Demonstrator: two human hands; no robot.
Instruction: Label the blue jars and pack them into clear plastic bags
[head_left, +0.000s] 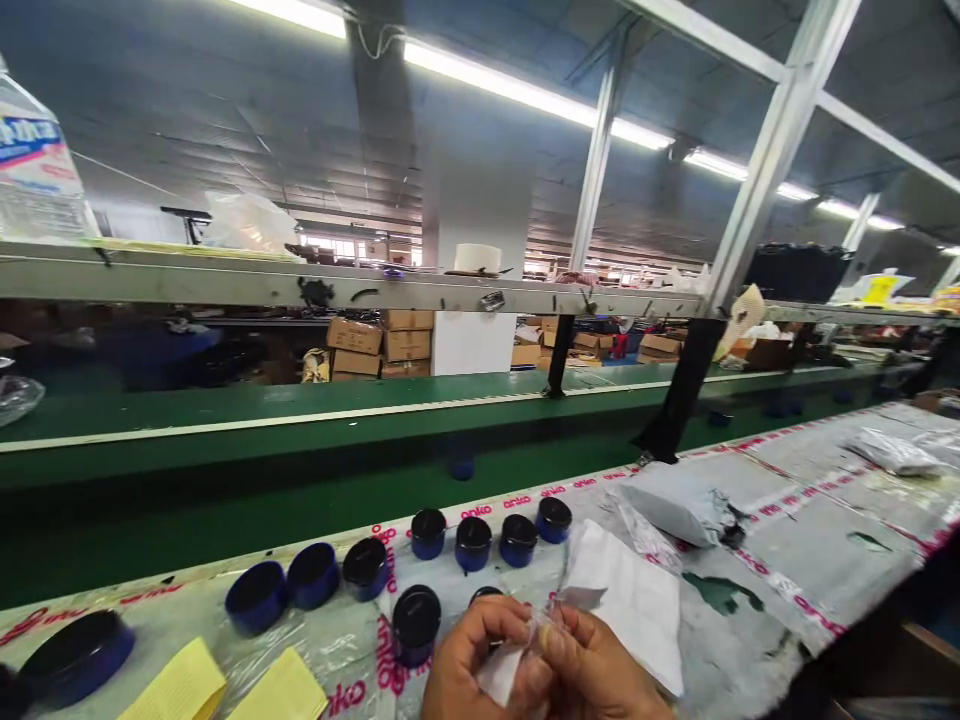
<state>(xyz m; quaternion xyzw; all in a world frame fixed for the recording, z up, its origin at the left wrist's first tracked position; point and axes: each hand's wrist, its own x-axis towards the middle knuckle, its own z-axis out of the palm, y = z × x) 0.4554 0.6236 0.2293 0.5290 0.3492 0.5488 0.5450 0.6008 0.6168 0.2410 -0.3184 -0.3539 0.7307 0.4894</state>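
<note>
At the bottom of the head view my left hand [472,655] and my right hand [596,665] meet, fingertips pinched together. Between them is a small thin whitish piece [501,672], partly see-through at its top; whether it is paper or a plastic bag I cannot make out. Just beyond my right hand lies a white sheet [637,600] on the bench. A round blue cap-like piece with a black top [417,625] sits to the left of my left hand, and another [486,594] is half hidden behind its fingers. Several similar pieces [473,543] stand in a row behind.
Folded yellow papers [277,690] lie at the lower left. A white plastic packet [675,505] rests at the right on the film-covered bench [795,520]. Behind runs a green conveyor belt [300,480], with a metal shelf [262,290] on posts above it, holding a bottle [37,170].
</note>
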